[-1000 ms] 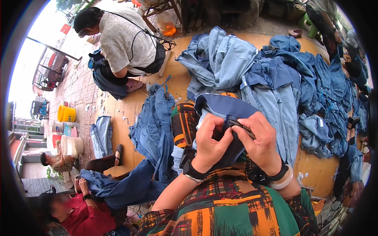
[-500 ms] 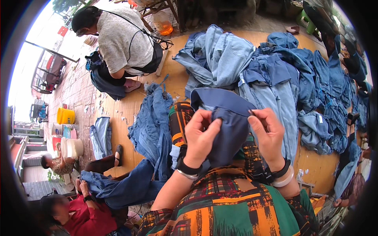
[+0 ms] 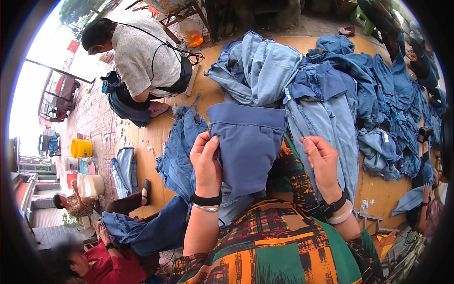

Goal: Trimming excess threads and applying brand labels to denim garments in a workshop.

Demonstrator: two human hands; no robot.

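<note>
A pair of blue jeans (image 3: 246,151) lies over my lap, its waistband edge spread flat and facing away from me. My left hand (image 3: 207,163) is closed on the left edge of the jeans, thumb on top. Off to the right of the cloth, my right hand (image 3: 322,163) is held up with thumb and fingertips pinched together. Whatever sits in that pinch, if anything, is too small to make out. Just beyond lie light blue jeans (image 3: 324,113) with a darker waist part folded over.
Heaped jeans (image 3: 260,66) cover the board (image 3: 161,189) ahead and to the right. Another frayed pair (image 3: 179,146) lies left of my knees. A person in a pale shirt (image 3: 146,52) bends at far left; one in red (image 3: 113,260) handles denim nearby. A yellow bucket (image 3: 81,147) stands farther left.
The jeans have been turned and spread out flatter. My left hand has moved left, to their edge. My right hand has come off the waistband and stays pinched beside it.
</note>
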